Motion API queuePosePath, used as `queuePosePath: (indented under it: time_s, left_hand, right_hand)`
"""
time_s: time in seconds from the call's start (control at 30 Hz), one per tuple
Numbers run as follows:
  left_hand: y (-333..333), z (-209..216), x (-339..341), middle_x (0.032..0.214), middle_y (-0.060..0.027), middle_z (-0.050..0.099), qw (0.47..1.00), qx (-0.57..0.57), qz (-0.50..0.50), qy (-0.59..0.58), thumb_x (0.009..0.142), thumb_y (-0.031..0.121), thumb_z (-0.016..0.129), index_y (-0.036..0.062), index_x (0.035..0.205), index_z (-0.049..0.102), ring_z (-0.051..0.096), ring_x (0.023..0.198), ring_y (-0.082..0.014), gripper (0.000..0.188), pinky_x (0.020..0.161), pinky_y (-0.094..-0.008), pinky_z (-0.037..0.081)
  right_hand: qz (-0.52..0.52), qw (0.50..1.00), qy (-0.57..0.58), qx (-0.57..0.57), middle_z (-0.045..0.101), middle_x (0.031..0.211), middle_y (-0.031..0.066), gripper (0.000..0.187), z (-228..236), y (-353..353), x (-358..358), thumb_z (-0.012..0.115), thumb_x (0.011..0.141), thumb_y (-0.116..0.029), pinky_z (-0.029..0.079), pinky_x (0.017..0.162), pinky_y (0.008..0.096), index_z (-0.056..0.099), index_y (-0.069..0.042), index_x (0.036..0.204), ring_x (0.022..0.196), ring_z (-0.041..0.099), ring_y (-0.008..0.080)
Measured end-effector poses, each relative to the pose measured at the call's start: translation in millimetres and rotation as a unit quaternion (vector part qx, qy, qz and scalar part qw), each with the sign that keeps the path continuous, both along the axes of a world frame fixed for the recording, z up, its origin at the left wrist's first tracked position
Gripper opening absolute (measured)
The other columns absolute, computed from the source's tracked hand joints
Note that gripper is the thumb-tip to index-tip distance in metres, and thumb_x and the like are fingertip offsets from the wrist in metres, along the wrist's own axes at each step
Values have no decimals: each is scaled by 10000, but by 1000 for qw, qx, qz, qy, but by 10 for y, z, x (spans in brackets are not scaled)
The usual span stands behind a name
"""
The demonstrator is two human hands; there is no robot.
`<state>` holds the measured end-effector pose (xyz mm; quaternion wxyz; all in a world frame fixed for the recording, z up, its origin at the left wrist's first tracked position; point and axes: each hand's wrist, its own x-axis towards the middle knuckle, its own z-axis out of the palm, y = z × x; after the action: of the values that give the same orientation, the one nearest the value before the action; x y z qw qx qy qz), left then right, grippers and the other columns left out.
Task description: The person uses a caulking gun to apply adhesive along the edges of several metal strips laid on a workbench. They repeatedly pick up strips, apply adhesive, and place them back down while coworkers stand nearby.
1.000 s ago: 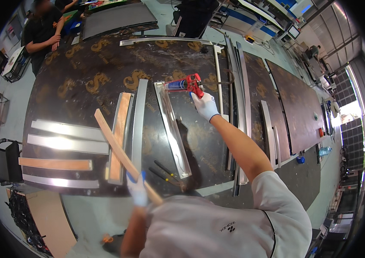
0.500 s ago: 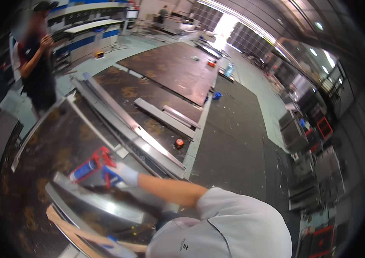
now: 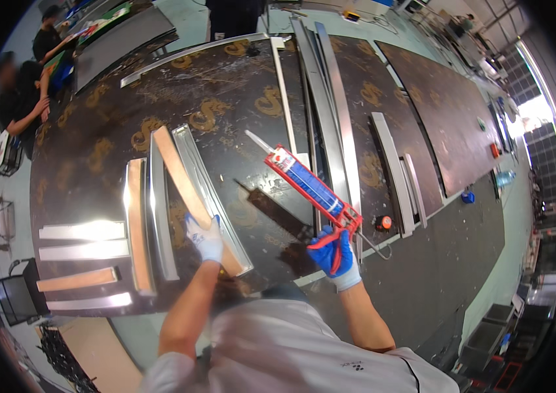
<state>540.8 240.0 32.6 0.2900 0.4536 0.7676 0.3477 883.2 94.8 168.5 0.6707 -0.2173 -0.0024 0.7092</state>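
My left hand (image 3: 204, 239), in a white and blue work glove, is closed around a long tan strip (image 3: 176, 160). The strip lies along a silver metal channel (image 3: 200, 180), at a slight angle to it. My right hand (image 3: 338, 260), gloved the same way, grips the handle and trigger of a red caulking gun (image 3: 310, 188). Loaded in the gun is a blue and white cartridge whose pale nozzle points up and left. The gun is held above the dark table (image 3: 238, 118), and its shadow falls on the tabletop.
Further strips lie left: a tan-faced one (image 3: 137, 223), a bare metal one (image 3: 160, 216) and several short pieces (image 3: 84, 252). Long metal profiles (image 3: 330, 118) rest right of centre, near an orange and black tape measure (image 3: 383, 223). People (image 3: 22, 98) stand at the far left.
The view has swung left across the table. My right hand has raised the caulking gun and turned its nozzle further upward. My left hand now shows fully, gripping the tan strip.
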Motion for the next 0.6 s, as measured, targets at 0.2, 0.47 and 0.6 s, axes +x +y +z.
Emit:
queuePosePath:
  time_s: [0.2,0.47,0.6]
  left_hand:
    - [262,-130,332,1774,-259,366,988,-60,-6,145,883,450,897,-73,1690,395,366,1588,-464,1084,1336,-546,296]
    - [100,-519,380,1774,-240,368,971,-67,-34,229,886,510,870,-41,1696,410,360,1588,-473,1082,1328,-581,291]
    - [126,-534,446,1780,-244,347,961,-93,-30,257,886,545,861,2,1717,395,358,1586,-472,1097,1320,-614,285]
  right_hand:
    - [-15,999,-37,-27,717,1325,92,463,98,-94,371,654,1143,-447,561,1152,603,636,-84,1430,1281,698,322]
    - [-11,998,-48,-43,729,1321,88,464,54,-241,476,649,1145,-454,553,1150,591,646,-90,1433,1254,714,325]
    - [2,998,-45,-46,738,1316,73,440,55,-232,478,647,1147,-452,543,1158,590,681,-104,1414,1253,716,319]
